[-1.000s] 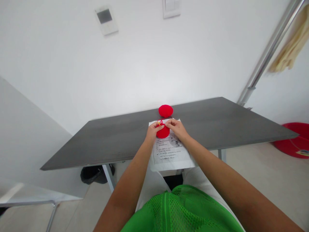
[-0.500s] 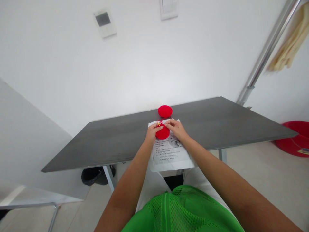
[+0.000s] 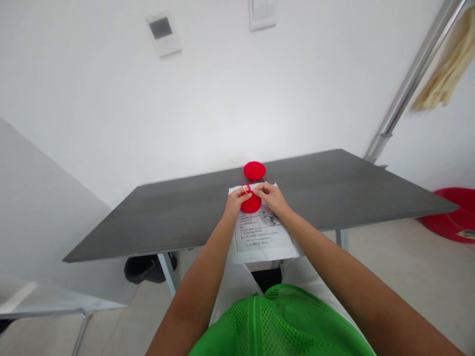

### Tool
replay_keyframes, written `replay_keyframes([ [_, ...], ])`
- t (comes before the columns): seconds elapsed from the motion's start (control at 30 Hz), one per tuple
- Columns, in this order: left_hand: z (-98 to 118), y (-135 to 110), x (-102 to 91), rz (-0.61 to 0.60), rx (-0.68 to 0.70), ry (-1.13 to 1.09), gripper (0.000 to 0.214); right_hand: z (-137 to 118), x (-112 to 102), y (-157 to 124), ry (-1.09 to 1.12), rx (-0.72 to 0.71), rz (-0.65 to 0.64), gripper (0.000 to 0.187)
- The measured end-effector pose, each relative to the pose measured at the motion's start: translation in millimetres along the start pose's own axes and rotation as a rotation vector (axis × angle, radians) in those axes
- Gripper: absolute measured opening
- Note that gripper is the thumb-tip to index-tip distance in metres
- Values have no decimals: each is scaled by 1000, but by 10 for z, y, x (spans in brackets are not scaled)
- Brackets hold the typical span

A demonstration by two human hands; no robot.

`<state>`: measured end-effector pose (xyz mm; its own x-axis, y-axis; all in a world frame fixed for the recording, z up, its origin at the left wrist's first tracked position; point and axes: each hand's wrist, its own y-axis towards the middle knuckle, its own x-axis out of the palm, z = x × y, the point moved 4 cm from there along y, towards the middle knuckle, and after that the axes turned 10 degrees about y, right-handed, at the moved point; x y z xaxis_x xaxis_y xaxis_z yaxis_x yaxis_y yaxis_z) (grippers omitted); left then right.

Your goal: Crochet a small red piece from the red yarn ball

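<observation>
A round red yarn piece, crochet-like (image 3: 251, 204), is held above a printed sheet. My left hand (image 3: 235, 200) pinches its upper left edge, the thumb lying across the front. A small yellow thing, perhaps a hook or a stitch marker (image 3: 245, 190), and a loop of red yarn (image 3: 248, 187) show by the left fingertips. At the upper right edge my right hand (image 3: 270, 193) is closed, thumb and forefinger pressed together on the piece. Just beyond the hands sits a red ball of yarn (image 3: 254, 170). The printed paper sheet (image 3: 260, 242) hangs partly over the front table edge.
The dark grey table (image 3: 178, 212) stands against a white wall. Below its left side is a black-lined bin (image 3: 144, 269). A red basin (image 3: 452, 222) stands on the floor at right, and cream gloves (image 3: 443, 74) hang near a metal pole (image 3: 415, 81).
The view has shifted very slightly. Both hands keep their hold on the red piece, with hardly any visible finger movement.
</observation>
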<state>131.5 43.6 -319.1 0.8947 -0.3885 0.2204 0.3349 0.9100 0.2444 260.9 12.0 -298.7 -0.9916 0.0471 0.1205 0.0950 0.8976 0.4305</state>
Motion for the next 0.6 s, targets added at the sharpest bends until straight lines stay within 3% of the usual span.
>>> replay_keyframes([
  [0.33, -26, 11, -9, 22, -9, 59, 27, -25, -5, -11, -119, -8, 3, 19],
  [0.6, 6, 13, -7, 49, 65, 82, 34, -83, 32, -52, -210, -29, 2, 15],
])
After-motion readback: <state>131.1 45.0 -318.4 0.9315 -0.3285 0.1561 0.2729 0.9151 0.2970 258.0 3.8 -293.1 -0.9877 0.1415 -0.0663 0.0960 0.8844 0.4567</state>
